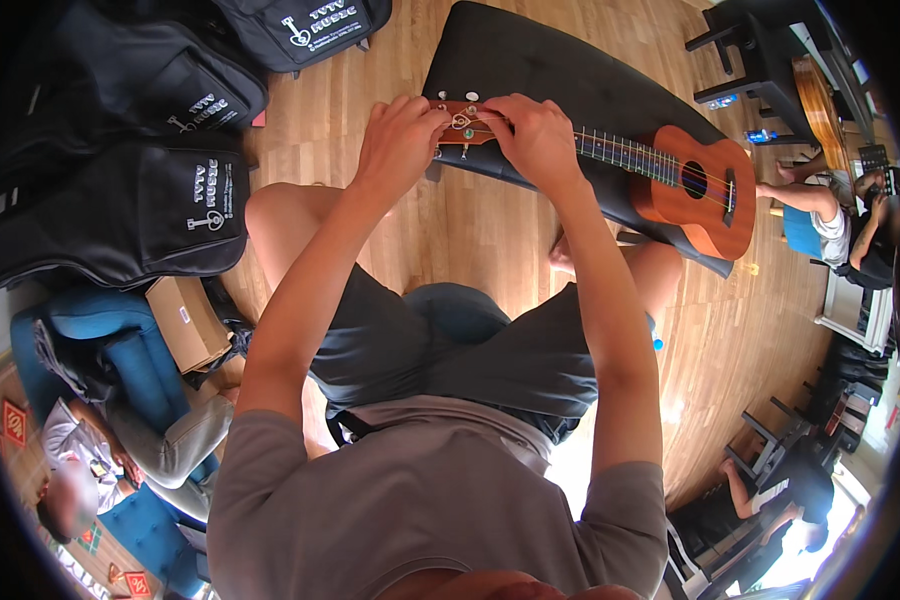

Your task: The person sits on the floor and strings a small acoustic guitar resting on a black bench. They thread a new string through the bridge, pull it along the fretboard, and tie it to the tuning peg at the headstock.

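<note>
A brown wooden ukulele (700, 190) lies face up across a black padded bench (540, 60), its body to the right and its headstock (460, 122) to the left. My left hand (402, 142) is closed at the outer end of the headstock, fingertips on its edge. Where the neck meets the headstock, my right hand (536, 140) curls over it, thumb pointing down at the strings. Between the hands, a round decoration and metal tuning pegs show. Whether either hand also pinches a string is too small to tell. Strings run along the fretted neck (625, 153).
Black instrument bags (110, 205) stand at the left, above a cardboard box (188, 322) and a blue sofa (120, 325). A person sits at lower left. Two more people are at the right, one with a guitar (820, 110) nearby. Wooden floor (740, 340) surrounds the bench.
</note>
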`<state>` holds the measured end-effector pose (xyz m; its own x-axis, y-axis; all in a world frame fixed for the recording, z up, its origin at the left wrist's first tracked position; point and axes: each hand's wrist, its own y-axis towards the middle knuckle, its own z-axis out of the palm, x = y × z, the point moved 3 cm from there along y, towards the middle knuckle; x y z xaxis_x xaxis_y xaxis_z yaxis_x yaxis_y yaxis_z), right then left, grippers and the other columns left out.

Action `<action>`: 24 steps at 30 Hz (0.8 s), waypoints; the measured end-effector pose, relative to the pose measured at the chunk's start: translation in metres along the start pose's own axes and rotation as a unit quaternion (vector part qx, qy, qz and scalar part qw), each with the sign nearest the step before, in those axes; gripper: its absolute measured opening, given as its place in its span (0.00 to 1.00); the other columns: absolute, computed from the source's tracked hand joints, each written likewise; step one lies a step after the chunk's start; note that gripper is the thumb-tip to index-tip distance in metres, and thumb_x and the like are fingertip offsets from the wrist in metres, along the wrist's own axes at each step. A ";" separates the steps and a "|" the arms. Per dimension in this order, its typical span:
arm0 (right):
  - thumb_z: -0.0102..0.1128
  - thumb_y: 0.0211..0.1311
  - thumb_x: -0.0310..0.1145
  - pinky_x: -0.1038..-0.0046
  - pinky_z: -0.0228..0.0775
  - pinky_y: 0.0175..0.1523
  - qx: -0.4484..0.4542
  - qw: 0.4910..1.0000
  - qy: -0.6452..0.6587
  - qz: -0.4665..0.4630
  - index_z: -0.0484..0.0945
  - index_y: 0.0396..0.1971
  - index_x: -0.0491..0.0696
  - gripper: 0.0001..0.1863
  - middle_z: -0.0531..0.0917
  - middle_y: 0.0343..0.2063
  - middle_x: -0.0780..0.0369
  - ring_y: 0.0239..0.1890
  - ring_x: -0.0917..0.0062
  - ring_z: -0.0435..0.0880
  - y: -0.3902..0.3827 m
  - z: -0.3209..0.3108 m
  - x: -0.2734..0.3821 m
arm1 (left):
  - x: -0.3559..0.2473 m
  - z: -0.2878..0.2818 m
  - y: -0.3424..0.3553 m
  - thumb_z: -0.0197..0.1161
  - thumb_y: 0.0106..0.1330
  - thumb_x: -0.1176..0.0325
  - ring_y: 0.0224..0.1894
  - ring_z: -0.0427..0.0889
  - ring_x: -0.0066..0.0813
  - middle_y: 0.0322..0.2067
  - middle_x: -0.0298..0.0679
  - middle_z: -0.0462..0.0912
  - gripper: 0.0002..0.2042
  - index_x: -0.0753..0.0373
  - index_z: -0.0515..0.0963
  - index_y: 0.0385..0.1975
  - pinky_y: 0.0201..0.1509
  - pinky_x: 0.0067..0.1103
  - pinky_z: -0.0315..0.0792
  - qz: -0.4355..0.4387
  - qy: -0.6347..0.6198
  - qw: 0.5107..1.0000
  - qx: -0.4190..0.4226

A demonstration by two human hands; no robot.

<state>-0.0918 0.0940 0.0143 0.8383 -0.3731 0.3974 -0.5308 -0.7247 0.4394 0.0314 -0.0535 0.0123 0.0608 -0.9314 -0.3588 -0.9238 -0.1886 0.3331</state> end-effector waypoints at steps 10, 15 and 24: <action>0.68 0.61 0.40 0.69 0.60 0.37 -0.034 0.999 0.001 -0.011 0.87 0.29 0.55 0.06 0.79 0.22 0.68 0.23 0.72 0.76 -0.012 -0.009 -0.012 | -0.014 0.008 0.002 0.60 0.64 0.72 0.43 0.79 0.42 0.36 0.40 0.83 0.06 0.62 0.84 0.36 0.47 0.35 0.71 -0.001 0.018 0.997 0.071; 0.65 0.62 0.41 0.69 0.61 0.39 -0.046 0.998 0.026 -0.017 0.87 0.28 0.56 0.08 0.80 0.23 0.69 0.24 0.72 0.78 -0.016 -0.009 -0.018 | -0.028 0.009 0.001 0.60 0.64 0.71 0.43 0.80 0.44 0.37 0.42 0.84 0.06 0.63 0.83 0.36 0.48 0.36 0.73 -0.026 0.039 0.992 0.117; 0.62 0.64 0.42 0.71 0.62 0.41 -0.041 0.998 0.037 -0.016 0.87 0.29 0.57 0.09 0.81 0.24 0.69 0.26 0.74 0.80 -0.021 -0.010 -0.023 | -0.033 0.012 0.004 0.62 0.64 0.71 0.43 0.80 0.49 0.37 0.46 0.84 0.06 0.64 0.83 0.35 0.48 0.38 0.74 -0.030 0.020 0.993 0.110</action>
<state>-0.1006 0.1232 0.0038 0.8447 -0.3051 0.4398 -0.5157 -0.6840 0.5160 0.0217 -0.0202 0.0148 0.1289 -0.9332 -0.3356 -0.9782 -0.1752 0.1116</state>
